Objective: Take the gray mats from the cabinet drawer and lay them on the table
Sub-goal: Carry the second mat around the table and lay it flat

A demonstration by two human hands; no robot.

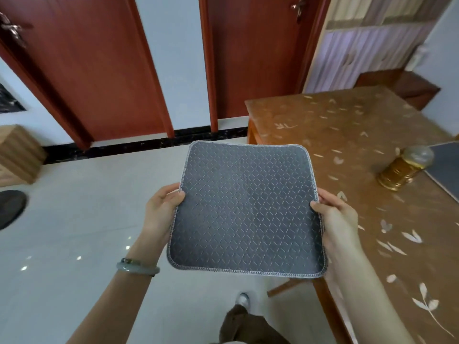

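Note:
I hold a square gray mat [246,209] with a diamond pattern and stitched pale edge flat in the air, over the floor just left of the table's edge. My left hand [162,212] grips its left edge, thumb on top. My right hand [335,219] grips its right edge the same way. The table [323,125] with a brown leaf-patterned cover stretches along the right. A second gray mat [444,167] lies on it at the far right, partly cut off by the frame.
A gold-coloured jar with a clear lid [402,170] stands on the table beside the second mat. Two red-brown doors [99,70] face me across pale floor tiles. A wooden cabinet [17,155] sits at the left wall, a dark round object [10,209] on the floor below it.

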